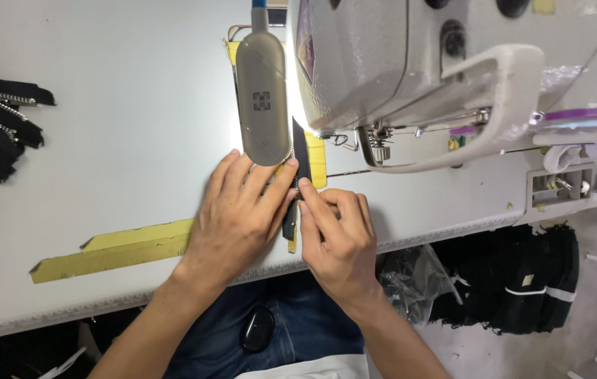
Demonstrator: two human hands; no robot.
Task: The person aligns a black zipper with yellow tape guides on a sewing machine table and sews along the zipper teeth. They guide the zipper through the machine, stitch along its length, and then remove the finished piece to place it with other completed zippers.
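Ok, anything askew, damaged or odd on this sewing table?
Mostly the yellow tape strip along the table's front edge: it runs crooked, with a ragged, lifted left end. The black zipper piece lies straight between the left hand and right hand.

Both hands pinch a black zipper strip (301, 158) just in front of the sewing machine (411, 63) — left hand (239, 214) flat on the worktop (102, 140), right hand (337, 235) beside it, fingertips touching the strip.
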